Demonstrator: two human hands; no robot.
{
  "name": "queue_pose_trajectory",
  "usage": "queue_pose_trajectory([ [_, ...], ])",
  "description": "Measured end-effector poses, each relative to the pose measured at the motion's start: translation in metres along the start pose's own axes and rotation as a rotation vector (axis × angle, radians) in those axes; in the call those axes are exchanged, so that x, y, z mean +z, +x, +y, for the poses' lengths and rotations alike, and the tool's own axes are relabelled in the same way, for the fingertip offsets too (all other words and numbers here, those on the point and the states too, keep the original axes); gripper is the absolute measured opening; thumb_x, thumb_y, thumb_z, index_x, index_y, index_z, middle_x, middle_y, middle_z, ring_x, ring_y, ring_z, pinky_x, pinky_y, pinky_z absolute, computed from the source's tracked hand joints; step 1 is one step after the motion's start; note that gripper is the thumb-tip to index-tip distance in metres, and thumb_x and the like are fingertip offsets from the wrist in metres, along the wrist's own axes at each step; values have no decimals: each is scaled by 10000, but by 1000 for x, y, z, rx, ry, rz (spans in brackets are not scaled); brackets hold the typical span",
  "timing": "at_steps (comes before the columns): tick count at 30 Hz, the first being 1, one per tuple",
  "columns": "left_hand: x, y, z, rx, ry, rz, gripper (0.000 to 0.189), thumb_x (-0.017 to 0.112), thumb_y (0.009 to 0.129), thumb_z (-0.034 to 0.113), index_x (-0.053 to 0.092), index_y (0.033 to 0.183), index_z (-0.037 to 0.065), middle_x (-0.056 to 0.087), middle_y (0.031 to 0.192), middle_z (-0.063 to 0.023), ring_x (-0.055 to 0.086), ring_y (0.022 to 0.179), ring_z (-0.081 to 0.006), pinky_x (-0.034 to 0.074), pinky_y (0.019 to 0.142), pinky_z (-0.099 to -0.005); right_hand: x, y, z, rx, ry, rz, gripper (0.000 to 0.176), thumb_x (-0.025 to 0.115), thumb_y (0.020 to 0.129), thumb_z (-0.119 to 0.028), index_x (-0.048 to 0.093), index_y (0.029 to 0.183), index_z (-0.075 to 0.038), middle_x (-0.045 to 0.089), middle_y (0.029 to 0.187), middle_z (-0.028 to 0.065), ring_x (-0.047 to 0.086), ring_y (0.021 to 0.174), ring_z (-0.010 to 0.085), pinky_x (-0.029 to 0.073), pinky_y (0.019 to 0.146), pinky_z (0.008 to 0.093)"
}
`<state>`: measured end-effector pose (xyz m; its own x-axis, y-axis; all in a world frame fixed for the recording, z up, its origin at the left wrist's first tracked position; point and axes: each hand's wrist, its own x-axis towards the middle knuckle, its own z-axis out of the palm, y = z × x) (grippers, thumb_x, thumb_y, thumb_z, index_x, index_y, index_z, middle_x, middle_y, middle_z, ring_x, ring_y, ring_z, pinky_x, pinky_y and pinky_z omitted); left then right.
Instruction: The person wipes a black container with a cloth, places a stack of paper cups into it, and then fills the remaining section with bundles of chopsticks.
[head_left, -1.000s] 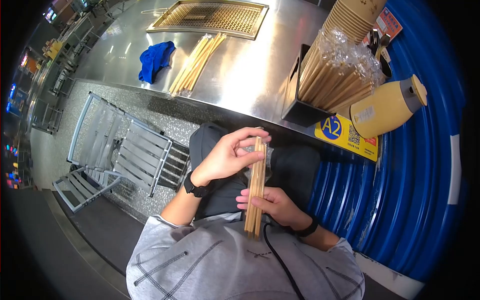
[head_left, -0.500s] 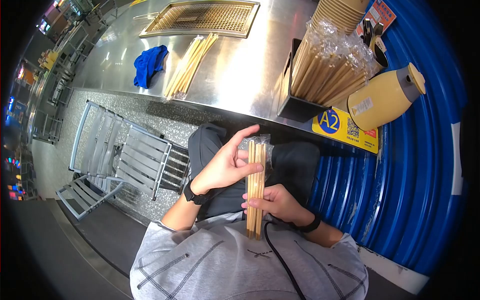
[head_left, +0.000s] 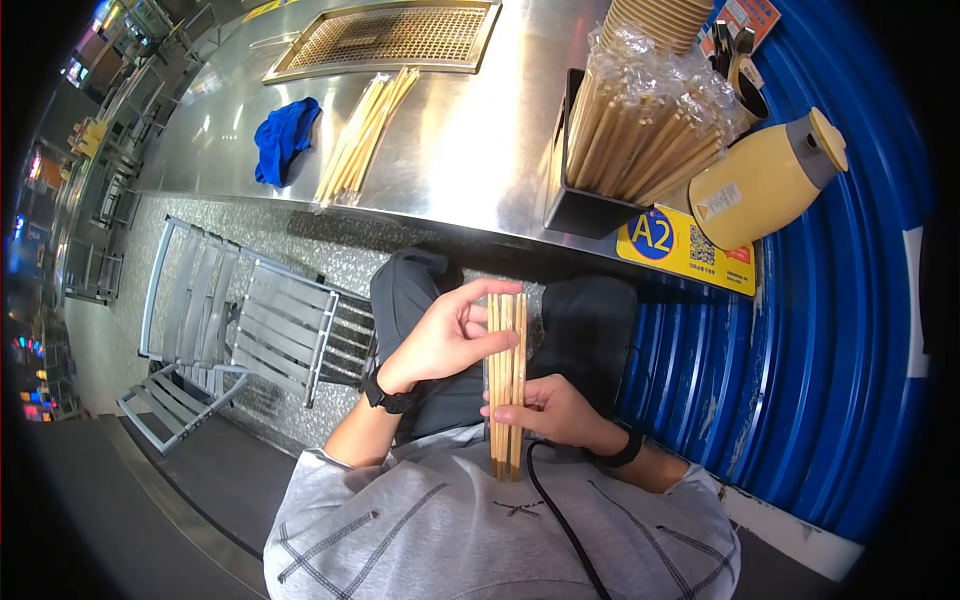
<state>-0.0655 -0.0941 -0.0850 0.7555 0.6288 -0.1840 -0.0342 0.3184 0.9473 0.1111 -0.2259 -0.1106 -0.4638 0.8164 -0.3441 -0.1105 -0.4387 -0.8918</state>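
A bundle of plastic-wrapped wooden chopsticks [head_left: 507,370] stands roughly upright in front of my grey shirt, above my lap. My left hand [head_left: 460,335] grips its upper part, thumb across the front and index finger over the top ends. Lower down, my right hand [head_left: 550,410] holds the same bundle, its thumb pressed on the front. More wrapped chopsticks [head_left: 366,138] lie on the steel table [head_left: 450,130] near its front edge. Many others fill a black holder [head_left: 590,212] at the table's right end.
Left of the loose chopsticks lies a blue cloth [head_left: 284,142]. Behind them is a grill mesh [head_left: 385,40] set in the table. A yellow jug [head_left: 765,180], stacked cups [head_left: 660,22] and an A2 sign [head_left: 690,248] are at right. A folding chair [head_left: 275,320] stands left of my legs.
My left index finger has come down from a raised position onto the top of the bundle. The clear plastic above the tips shows less now. The view has shifted slightly.
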Motion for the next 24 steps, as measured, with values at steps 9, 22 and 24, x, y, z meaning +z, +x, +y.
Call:
queue_pose_trajectory([
  [9,21,17,32,210,143,-8,781,671,863,-67,254,1512,52,628,1238,-153,652,997,-136,534,802,-239,-17,6,-40,-135,-146,71,251,603,984,-192,651,1073,37,729,954,94,690,923,156,543,835,296],
  [22,33,94,113,958,652,416,949,838,761,245,286,1492,-4,402,1490,-213,445,1347,-335,428,1036,-460,-97,-12,-219,-1026,-657,731,149,667,918,-78,691,1008,38,733,946,119,703,862,188,549,796,295],
  [24,37,98,124,1025,676,428,925,832,763,231,305,1485,-8,409,1483,-223,447,1346,-341,421,1046,-453,-105,-3,-215,-958,-746,705,145,681,902,-84,713,994,24,739,931,108,700,820,171,539,755,287],
])
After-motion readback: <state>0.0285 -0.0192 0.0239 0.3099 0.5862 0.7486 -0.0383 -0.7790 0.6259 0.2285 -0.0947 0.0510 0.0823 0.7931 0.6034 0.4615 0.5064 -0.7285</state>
